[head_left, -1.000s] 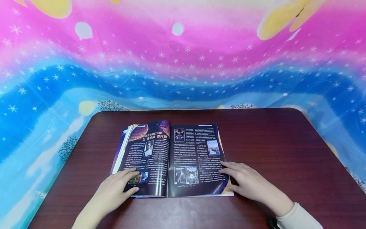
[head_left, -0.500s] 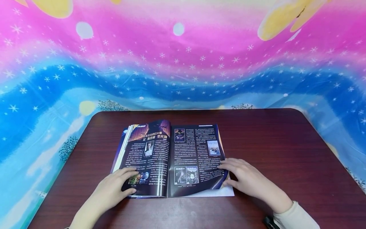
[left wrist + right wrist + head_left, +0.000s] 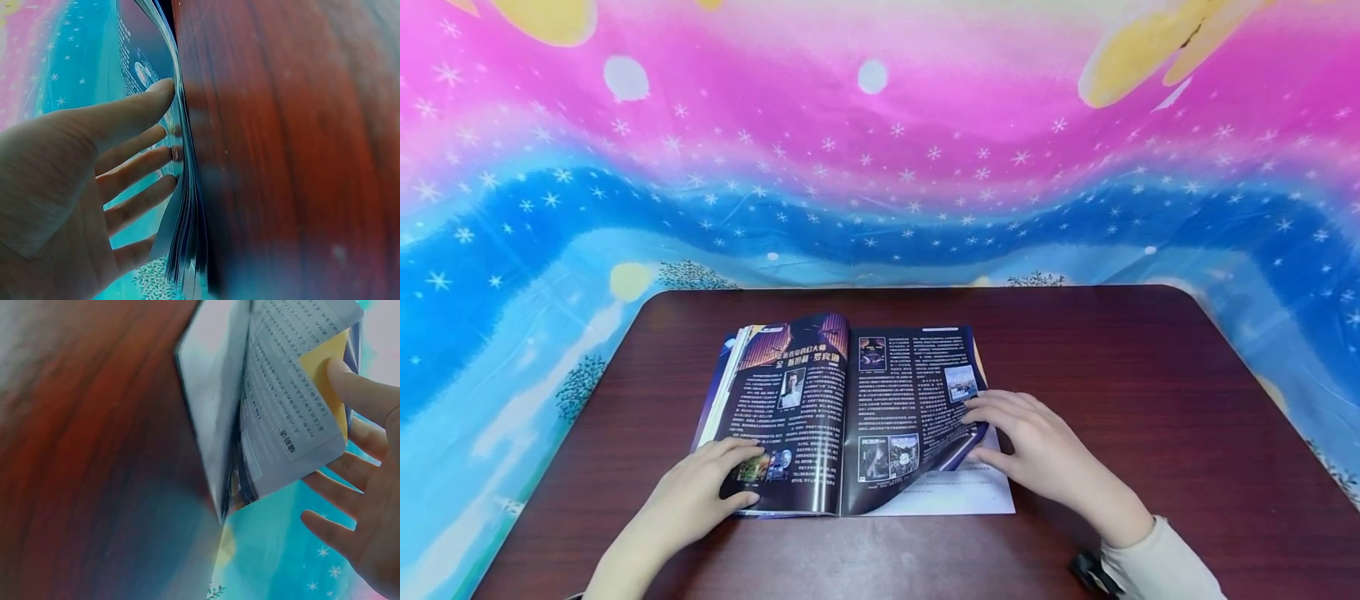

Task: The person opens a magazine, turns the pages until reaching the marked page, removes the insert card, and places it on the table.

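Note:
An open magazine [image 3: 808, 417] with dark printed pages lies on the table. My left hand [image 3: 688, 492] rests on the lower left page, with its fingers spread over the edge. In the left wrist view, the thumb of my left hand [image 3: 69, 169] touches the page near the edge of the stacked sheets. At the other side, my right hand [image 3: 1045, 454] pinches the right-hand page [image 3: 910, 400] and holds its lower corner curled up. The right wrist view shows the thumb on the underside of the lifted page [image 3: 287, 394]. A white page [image 3: 977, 496] shows beneath it.
The dark reddish-brown table [image 3: 1120, 367] extends around the magazine. Behind it hangs a pink and blue cloth [image 3: 880, 167] with snowflakes. A small black object [image 3: 1093, 575] is beside the right sleeve [image 3: 1157, 567].
My right hand has taken the lower right corner of the page and moved slightly up and left, curling it and exposing more white page below. My left hand has stayed nearly still.

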Tool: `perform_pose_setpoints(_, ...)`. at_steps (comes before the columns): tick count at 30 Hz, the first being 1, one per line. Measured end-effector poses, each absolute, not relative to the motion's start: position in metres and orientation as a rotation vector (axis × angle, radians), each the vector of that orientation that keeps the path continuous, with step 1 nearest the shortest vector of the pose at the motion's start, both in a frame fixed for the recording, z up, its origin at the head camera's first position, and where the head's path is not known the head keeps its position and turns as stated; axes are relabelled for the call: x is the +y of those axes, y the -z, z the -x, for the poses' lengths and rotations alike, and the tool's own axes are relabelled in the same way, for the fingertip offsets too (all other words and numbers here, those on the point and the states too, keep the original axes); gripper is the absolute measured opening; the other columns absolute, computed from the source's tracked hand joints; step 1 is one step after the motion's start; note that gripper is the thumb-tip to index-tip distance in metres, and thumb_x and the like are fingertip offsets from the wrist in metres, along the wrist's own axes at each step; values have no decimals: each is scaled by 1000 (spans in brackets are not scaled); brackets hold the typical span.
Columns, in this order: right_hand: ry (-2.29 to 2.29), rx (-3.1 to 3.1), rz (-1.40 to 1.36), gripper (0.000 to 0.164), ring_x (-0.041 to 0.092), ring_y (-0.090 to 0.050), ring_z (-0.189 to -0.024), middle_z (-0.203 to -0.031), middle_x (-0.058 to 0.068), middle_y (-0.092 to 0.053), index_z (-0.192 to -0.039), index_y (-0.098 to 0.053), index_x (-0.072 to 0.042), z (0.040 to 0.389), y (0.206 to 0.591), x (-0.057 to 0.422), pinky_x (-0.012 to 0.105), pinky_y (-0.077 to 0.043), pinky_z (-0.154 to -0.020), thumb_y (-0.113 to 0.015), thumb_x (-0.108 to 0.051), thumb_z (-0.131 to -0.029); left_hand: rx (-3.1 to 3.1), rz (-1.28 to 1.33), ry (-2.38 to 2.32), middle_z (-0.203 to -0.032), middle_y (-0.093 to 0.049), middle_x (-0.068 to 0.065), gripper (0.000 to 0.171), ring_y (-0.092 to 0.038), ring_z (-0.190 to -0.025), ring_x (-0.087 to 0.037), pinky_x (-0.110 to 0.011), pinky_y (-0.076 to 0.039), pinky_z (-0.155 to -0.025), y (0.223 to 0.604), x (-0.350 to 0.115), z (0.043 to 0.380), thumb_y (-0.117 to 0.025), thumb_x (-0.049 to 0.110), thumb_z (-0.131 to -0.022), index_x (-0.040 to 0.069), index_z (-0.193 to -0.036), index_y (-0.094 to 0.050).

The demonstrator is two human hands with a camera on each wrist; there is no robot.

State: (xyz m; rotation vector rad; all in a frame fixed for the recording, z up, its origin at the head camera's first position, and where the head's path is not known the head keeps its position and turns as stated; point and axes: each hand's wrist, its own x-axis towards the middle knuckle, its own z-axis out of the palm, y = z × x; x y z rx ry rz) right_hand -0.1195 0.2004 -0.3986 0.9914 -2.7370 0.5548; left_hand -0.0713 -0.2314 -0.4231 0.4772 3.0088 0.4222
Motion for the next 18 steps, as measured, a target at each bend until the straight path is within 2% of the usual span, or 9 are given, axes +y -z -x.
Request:
perform_pose_setpoints(10,-573,-2652,-998,38,28,-50,-129,-129,3,-64,-109,-71,-18,124,387,188,52,-38,-106,-87,-28,-77,3046,-469,-406,-131,-62,-6,52,-58,-121,-32,-56,-48,-96,419,-222,72,-83,30,-81,14,-127,-67)
perform_pose_setpoints(15,-619,-2603,-993,35,29,-46,-133,-131,1,-62,-104,-70,-21,126,376,174,51,-35,-108,-88,-28,-75,3114,-516,-494,-129,-64,-1,46,-61,-118,-27,-53,-48,-98,410,-198,74,-78,35,-86,18,-127,-67)
perform_pose_setpoints(18,-642,-2566,-1011,36,28,-45,-135,-132,0,-62,-104,-70,-20,126,368,165,50,-33,-110,-88,-30,-74,3112,-621,-603,-131,-63,2,48,-59,-121,-24,-52,-45,-102,400,-178,74,-76,41,-87,21,-130,-65)
